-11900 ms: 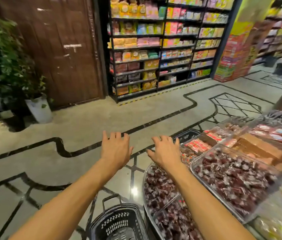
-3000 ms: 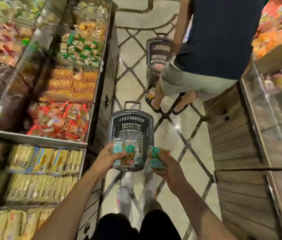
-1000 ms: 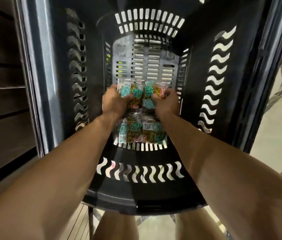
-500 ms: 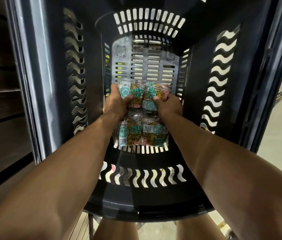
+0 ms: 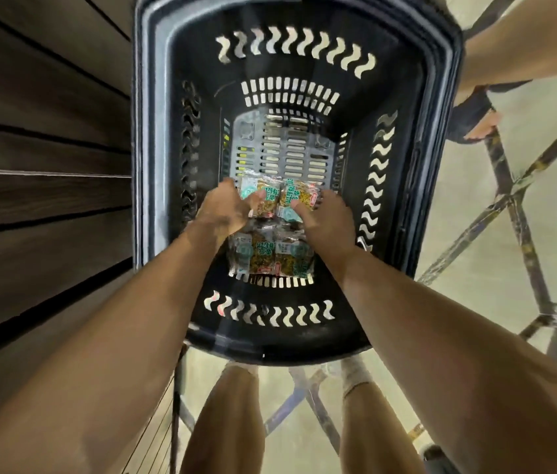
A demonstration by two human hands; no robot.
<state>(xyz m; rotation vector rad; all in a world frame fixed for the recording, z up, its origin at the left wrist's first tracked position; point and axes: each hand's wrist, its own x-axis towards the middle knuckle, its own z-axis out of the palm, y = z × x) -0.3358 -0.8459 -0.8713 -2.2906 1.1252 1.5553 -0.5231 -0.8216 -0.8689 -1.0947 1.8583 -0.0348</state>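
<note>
Mid-frame in the basket point(image 5: 174, 97), each grip holds a packet: left hand point(image 5: 225, 210) the left packet point(image 5: 265, 196), right hand point(image 5: 326, 222) the right packet point(image 5: 301, 195).

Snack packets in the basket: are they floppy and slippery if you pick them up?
Probably a bit floppy: the snack packets look like thin, crinkly, clear wrappers. Likely light, since the left hand and right hand each pinch one. The glossy film may be slippery.

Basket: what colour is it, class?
The basket is black, seen best in the head view.
</note>
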